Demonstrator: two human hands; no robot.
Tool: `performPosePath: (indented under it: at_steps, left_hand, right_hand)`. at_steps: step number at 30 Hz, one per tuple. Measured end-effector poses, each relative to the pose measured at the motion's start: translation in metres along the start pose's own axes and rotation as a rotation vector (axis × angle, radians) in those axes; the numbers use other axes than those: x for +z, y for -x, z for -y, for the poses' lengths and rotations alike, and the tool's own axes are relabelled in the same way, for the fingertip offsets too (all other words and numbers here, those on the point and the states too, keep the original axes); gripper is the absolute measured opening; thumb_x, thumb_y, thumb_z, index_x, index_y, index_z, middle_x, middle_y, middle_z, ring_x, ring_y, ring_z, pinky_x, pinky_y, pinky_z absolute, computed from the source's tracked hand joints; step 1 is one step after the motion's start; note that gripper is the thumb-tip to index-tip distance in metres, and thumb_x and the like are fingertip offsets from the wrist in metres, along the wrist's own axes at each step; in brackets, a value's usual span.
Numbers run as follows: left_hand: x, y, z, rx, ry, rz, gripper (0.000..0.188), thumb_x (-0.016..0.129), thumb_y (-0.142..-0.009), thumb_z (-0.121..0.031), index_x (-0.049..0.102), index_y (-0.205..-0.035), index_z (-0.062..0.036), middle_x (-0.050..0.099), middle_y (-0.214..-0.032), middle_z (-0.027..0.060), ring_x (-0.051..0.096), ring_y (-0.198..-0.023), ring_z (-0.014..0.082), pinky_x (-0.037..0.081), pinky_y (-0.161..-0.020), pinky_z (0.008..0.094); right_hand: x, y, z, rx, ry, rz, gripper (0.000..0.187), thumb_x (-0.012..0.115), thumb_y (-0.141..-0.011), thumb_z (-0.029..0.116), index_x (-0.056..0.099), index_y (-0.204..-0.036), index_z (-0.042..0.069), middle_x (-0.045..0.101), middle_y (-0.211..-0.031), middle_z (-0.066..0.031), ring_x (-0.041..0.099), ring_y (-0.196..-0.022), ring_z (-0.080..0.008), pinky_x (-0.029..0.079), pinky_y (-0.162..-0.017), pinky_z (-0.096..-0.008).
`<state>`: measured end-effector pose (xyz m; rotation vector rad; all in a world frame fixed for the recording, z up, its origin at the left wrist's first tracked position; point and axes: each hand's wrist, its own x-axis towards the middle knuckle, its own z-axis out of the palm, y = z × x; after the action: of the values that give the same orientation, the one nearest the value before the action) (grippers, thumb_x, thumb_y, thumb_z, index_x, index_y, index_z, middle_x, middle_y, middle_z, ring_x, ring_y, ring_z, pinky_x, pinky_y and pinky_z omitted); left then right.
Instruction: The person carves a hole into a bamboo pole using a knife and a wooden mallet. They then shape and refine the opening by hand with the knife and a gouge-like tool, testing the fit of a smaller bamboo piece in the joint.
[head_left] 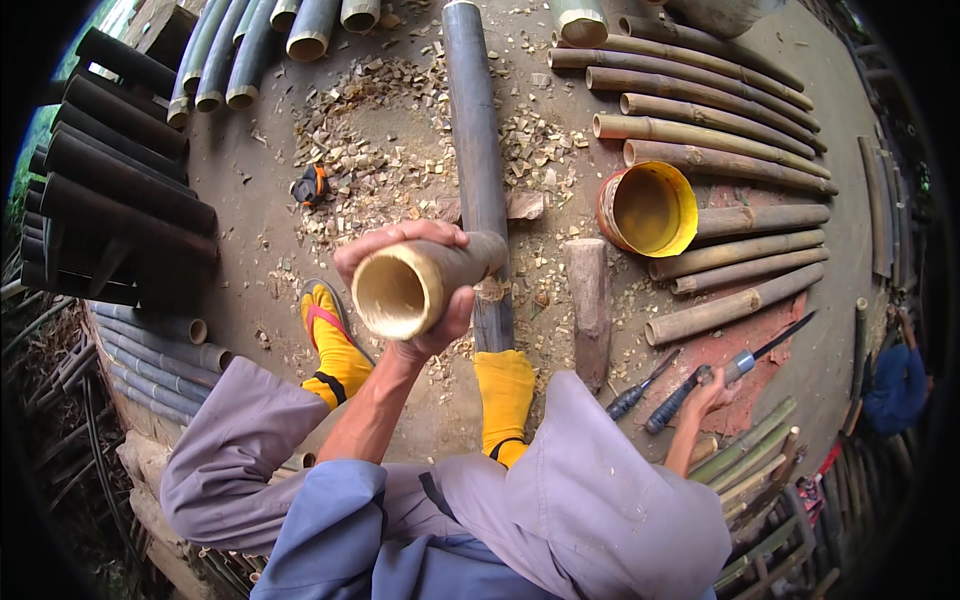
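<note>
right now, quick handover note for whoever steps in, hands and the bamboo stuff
Left hand: gripping a short hollow bamboo section, open end toward the camera, held above the long dark pole between the feet.
Right hand: low on the ground, on the blue-handled knife; a second blue-handled tool lies beside it.
Wood shavings already cover the ground; the yellow-lined bucket lies on its side by the stacked poles.
No cut visible on the held section.

left hand (405, 290): centre of frame, raised, fingers curled in a firm grasp
left forearm: bare, rising from the lower centre
right hand (712, 392): lower right, reaching down, fingers closed around a handle
</note>
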<state>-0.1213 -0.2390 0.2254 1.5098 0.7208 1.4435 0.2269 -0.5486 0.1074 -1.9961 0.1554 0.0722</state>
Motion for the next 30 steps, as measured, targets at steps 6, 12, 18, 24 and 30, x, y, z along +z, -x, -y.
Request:
performPosePath:
  at_steps: [6, 12, 18, 24, 30]
  left_hand:
    - [0.001, 0.006, -0.005, 0.061, 0.023, 0.141, 0.063, 0.075, -0.077, -0.028, 0.032, -0.119, -0.0098, 0.054, -0.095, 0.0138, 0.059, -0.087, 0.0266, 0.049, -0.079, 0.0469]
    - [-0.001, 0.009, -0.006, 0.105, 0.02, 0.193, 0.067, 0.078, -0.074, -0.031, 0.032, -0.118, -0.0103, 0.056, -0.095, 0.0137, 0.061, -0.081, 0.0278, 0.052, -0.072, 0.0485]
    - [-0.005, 0.007, -0.011, 0.091, 0.029, 0.28, 0.069, 0.08, -0.072, -0.029, 0.031, -0.118, -0.0119, 0.056, -0.096, 0.0131, 0.062, -0.081, 0.0295, 0.052, -0.072, 0.0499]
    - [-0.006, 0.005, -0.01, 0.077, 0.032, 0.299, 0.07, 0.08, -0.072, -0.029, 0.031, -0.119, -0.0122, 0.057, -0.098, 0.0127, 0.063, -0.082, 0.0306, 0.052, -0.072, 0.0506]
    - [-0.004, 0.007, -0.008, 0.102, 0.02, 0.255, 0.07, 0.079, -0.072, -0.03, 0.031, -0.119, -0.0113, 0.056, -0.097, 0.0137, 0.063, -0.081, 0.0304, 0.053, -0.072, 0.0499]
  right_hand:
    - [0.084, 0.099, 0.105, -0.179, -0.038, 0.582, 0.046, 0.062, -0.073, 0.001, 0.048, -0.117, 0.0, 0.057, -0.086, -0.0099, 0.057, -0.064, -0.0157, 0.049, -0.056, -0.0253]
    - [0.171, 0.183, 0.105, -0.216, 0.286, 1.155, 0.035, 0.07, -0.075, 0.011, 0.057, -0.107, 0.003, 0.063, -0.083, -0.0068, 0.062, -0.071, -0.0146, 0.052, -0.061, -0.0293]
    - [0.196, 0.221, 0.101, -0.217, 0.243, 1.336, 0.037, 0.073, -0.075, 0.009, 0.056, -0.106, 0.001, 0.068, -0.109, -0.009, 0.063, -0.09, -0.0133, 0.05, -0.079, -0.0295]
    - [0.194, 0.223, 0.093, -0.271, 0.153, 1.29, 0.042, 0.072, -0.077, 0.011, 0.055, -0.114, 0.004, 0.068, -0.097, -0.0143, 0.068, -0.089, -0.0209, 0.052, -0.075, -0.0334]
    - [0.194, 0.222, 0.095, -0.322, 0.206, 1.303, 0.039, 0.072, -0.077, 0.011, 0.055, -0.111, 0.004, 0.068, -0.094, -0.0136, 0.068, -0.085, -0.0215, 0.053, -0.073, -0.0349]
